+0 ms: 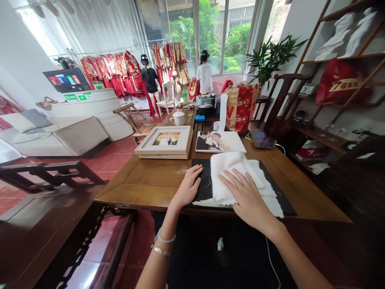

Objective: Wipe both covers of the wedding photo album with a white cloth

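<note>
A white towel (228, 164), partly folded, lies over a flat black board (202, 182) at the near edge of the wooden table (144, 184). My right hand (245, 192) rests flat on the towel with its fingers spread. At the board's left edge lies my left hand (189, 185), fingers stretched out and nothing held. A pale strip shows under the towel along the board's near edge. Just beyond the board is a photo print of a couple (221, 141). To its left lies a white picture frame (164, 140), apparently on top of another.
Farther back stand a white lidded cup (178, 117), a blue box (200, 118), a black pot (205, 110) and a red-and-tan paper bag (242, 108). A phone (263, 139) with a white cable lies at the right. Two people stand near hanging red garments (114, 74).
</note>
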Available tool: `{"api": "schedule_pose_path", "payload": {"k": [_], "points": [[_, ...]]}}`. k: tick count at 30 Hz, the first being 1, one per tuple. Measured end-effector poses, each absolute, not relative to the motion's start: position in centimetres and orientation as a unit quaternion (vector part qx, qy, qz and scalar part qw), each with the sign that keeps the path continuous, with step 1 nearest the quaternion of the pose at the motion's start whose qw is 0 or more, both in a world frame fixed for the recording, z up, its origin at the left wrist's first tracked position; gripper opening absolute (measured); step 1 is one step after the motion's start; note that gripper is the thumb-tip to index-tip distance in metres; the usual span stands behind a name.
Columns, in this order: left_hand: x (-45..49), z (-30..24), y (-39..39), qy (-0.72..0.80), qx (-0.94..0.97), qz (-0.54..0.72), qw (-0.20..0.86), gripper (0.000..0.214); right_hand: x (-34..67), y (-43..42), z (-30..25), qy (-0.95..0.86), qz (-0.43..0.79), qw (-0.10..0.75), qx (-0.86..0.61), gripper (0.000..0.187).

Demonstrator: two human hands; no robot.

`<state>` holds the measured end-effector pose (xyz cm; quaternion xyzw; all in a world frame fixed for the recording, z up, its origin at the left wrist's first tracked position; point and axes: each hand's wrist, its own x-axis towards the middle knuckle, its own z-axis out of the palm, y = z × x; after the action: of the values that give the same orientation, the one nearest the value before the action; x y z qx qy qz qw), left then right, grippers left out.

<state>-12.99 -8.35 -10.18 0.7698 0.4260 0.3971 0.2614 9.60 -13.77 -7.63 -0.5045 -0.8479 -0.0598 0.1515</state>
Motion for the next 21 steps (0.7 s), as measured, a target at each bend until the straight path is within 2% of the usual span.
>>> {"api": "schedule_pose_path", "payload": {"k": [7, 18, 21], "points": [[-12.9, -10.1, -8.4, 0.427, 0.772, 0.396, 0.254, 0.039, 10.9, -15.6, -7.0, -0.862, -0.015, 0.142, -0.486, 0.092], [-12.6, -10.1, -8.2, 0.423, 0.772, 0.395, 0.262, 0.040, 9.2, -7.4, -6.0, -0.804, -0.007, 0.120, -0.582, 0.066], [-12.6, -10.1, -8.2, 0.429, 0.772, 0.392, 0.258, 0.040, 7.6, -7.9, -6.1, -0.804, -0.009, 0.121, -0.582, 0.066]]}}
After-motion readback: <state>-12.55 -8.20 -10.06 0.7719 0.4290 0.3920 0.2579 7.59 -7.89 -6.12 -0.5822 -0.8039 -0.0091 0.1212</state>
